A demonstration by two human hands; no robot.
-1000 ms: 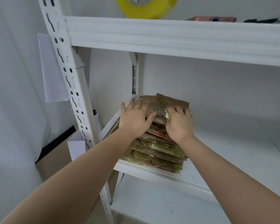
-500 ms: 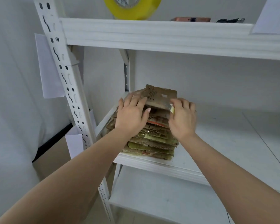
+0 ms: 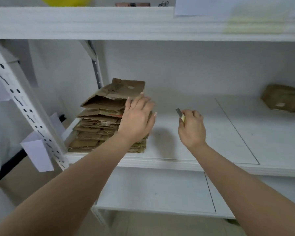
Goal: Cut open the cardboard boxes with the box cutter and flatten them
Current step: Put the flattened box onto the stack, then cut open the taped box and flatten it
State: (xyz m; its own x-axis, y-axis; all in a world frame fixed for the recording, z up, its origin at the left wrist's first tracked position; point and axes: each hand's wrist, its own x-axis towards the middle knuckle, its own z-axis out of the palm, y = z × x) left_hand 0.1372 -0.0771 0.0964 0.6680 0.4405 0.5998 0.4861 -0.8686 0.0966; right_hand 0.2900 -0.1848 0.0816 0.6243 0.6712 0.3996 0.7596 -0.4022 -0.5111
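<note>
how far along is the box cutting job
Mostly done: a stack of flattened brown cardboard boxes sits on the white metal shelf, left hand resting on it. The right hand grips the yellow box cutter. Left: one intact brown cardboard box, far right.

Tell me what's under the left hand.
The left hand lies open over the right side of the stack of flattened cardboard on the shelf. The cardboard it covers is hidden.

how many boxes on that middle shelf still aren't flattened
1. A single unflattened box sits at the far right of the middle shelf. The rest lie flat in the stack at the left, under the left hand. More may lie out of frame.
</note>
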